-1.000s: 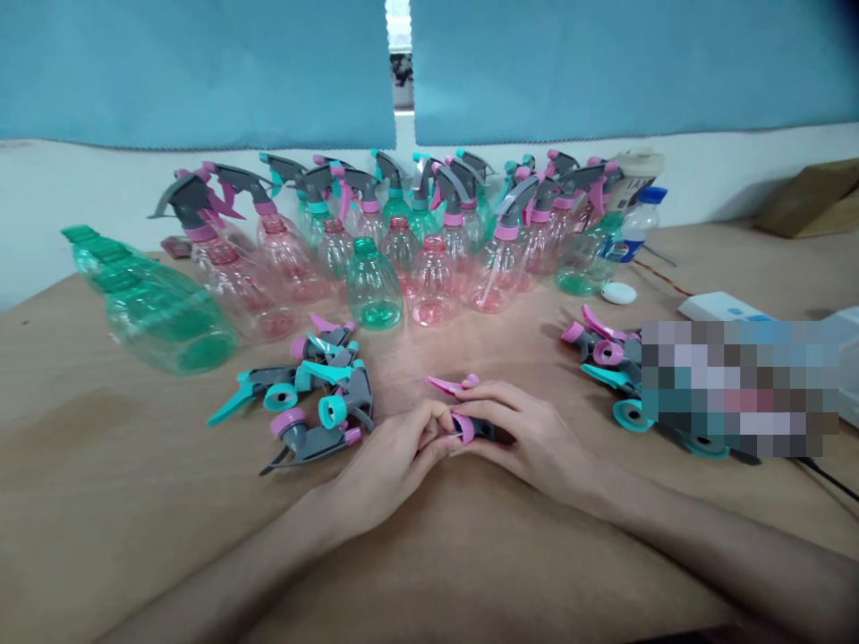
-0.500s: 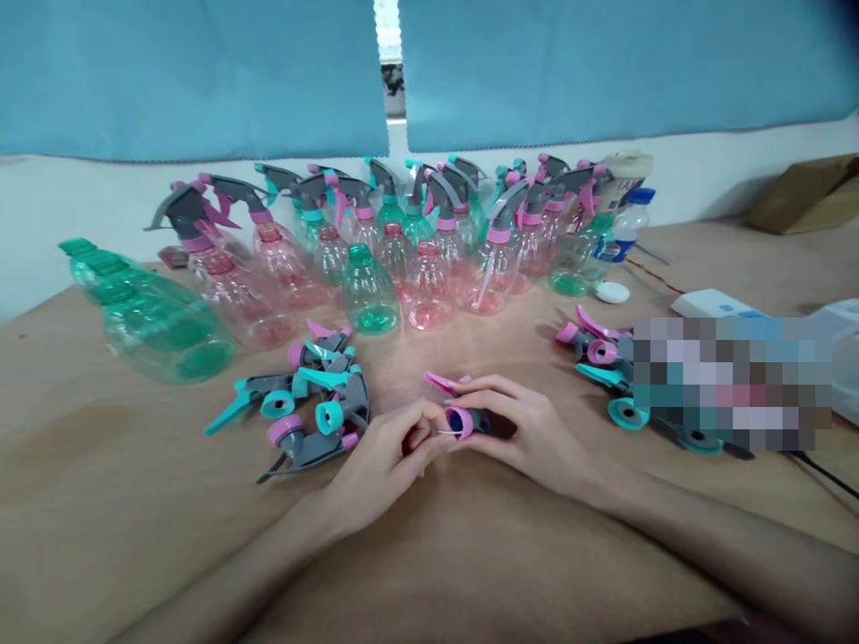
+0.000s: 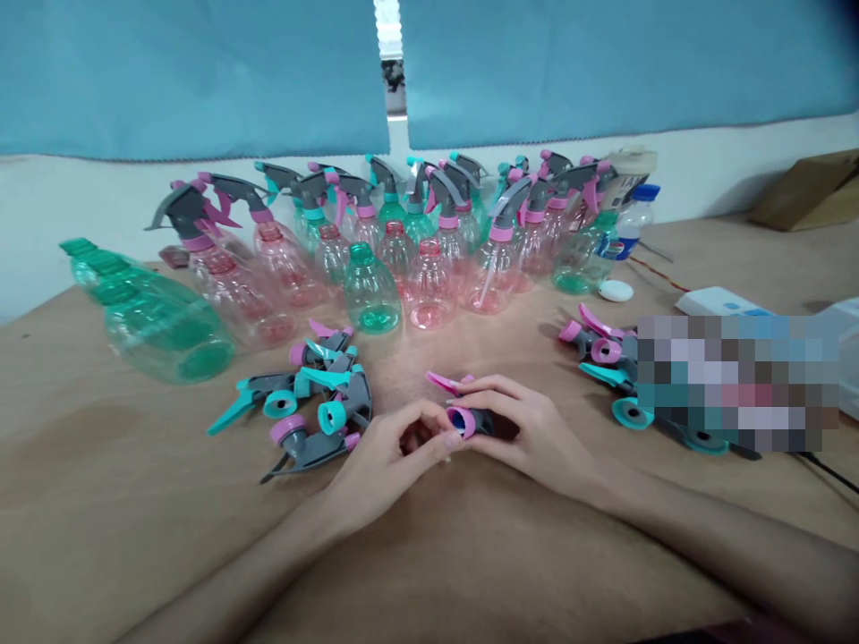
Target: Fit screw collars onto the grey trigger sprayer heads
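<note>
My right hand [image 3: 530, 429] grips a grey spray trigger head [image 3: 480, 422] with a pink collar and a pink lever. The collar's open end faces left, and blue shows inside. Pressed together at that opening are the thumb and forefinger of my left hand [image 3: 395, 452], pinching a thin white piece [image 3: 460, 432], mostly covered by the fingers. Left of my hands lies a pile of spray trigger heads [image 3: 345, 402] in grey with pink or turquoise parts. More trigger heads [image 3: 608, 353] lie to the right, partly under a blurred patch.
Behind my hands stand several pink and green bottles [image 3: 372, 291], many topped with trigger heads. Green bottles [image 3: 167, 322] lean at the left. A blue-capped bottle [image 3: 632, 219], a white round lid [image 3: 616, 291], a white device [image 3: 721, 302] and a cardboard box [image 3: 809, 192] are at the right.
My left fingertips have moved slightly right, closer against the pink collar. Less of the thin white piece shows. My right hand keeps its hold on the trigger head.
</note>
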Tool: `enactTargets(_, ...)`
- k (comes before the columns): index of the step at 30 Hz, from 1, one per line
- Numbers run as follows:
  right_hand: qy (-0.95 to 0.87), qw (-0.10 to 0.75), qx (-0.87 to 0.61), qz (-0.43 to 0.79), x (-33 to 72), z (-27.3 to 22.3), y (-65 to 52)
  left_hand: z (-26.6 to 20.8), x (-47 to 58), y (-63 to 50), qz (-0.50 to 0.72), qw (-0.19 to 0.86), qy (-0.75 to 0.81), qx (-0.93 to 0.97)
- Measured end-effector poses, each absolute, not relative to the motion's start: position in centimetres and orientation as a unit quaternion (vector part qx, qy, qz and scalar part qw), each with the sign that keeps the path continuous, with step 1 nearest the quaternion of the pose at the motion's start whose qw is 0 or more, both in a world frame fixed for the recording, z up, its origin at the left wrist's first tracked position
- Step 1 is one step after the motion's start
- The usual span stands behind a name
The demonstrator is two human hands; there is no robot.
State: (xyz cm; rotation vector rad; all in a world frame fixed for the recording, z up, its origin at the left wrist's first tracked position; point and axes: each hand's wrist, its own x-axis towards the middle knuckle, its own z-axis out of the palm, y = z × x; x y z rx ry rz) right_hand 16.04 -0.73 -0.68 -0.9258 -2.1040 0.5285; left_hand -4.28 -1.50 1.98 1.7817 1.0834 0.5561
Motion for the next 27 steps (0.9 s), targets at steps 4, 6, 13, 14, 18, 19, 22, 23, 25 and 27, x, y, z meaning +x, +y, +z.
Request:
enactTargets(4,-0.826,0.377,-0.365,0.206,16.0,-0.8,-0.7,1.9,-4.2,-1.5,0.245,0.487,0.450,0.708)
enactTargets(6,-0.828,0.374,-0.363,0.205,16.0,-0.9,-0.7,1.8,-4.2,-1.5,0.253,0.502,0.450,0.694)
enactTargets(13,-0.828,0.372,-0.367,0.204,16.1,-0.8,-0.5,1.1,-4.3,-1.4,0.267,0.518,0.464,0.667)
enactTargets(14,-0.827,0.371,-0.368,0.206,16.1,-0.8,-0.6,1.0,-4.3,-1.4,0.269,0.521,0.464,0.664)
enactTargets(18,-0.824,0.375,-0.372,0.205,16.1,-0.7,-0.6,1.0,-4.2,-1.4,0.288,0.545,0.456,0.642)
enactTargets(19,-0.823,0.375,-0.374,0.205,16.0,-0.7,-0.6,1.0,-4.2,-1.4,0.294,0.548,0.454,0.638)
enactTargets(22,-0.821,0.377,-0.376,0.204,16.0,-0.8,-0.6,1.0,-4.1,-1.3,0.308,0.549,0.449,0.634)
enactTargets(23,-0.821,0.378,-0.377,0.203,16.0,-0.7,-0.6,1.1,-4.1,-1.3,0.312,0.550,0.447,0.633)
enactTargets(25,-0.821,0.380,-0.377,0.200,16.0,-0.7,-0.6,1.1,-4.1,-1.3,0.319,0.554,0.441,0.629)
enactTargets(27,-0.821,0.380,-0.377,0.199,16.1,-0.7,-0.7,1.1,-4.1,-1.2,0.322,0.560,0.433,0.628)
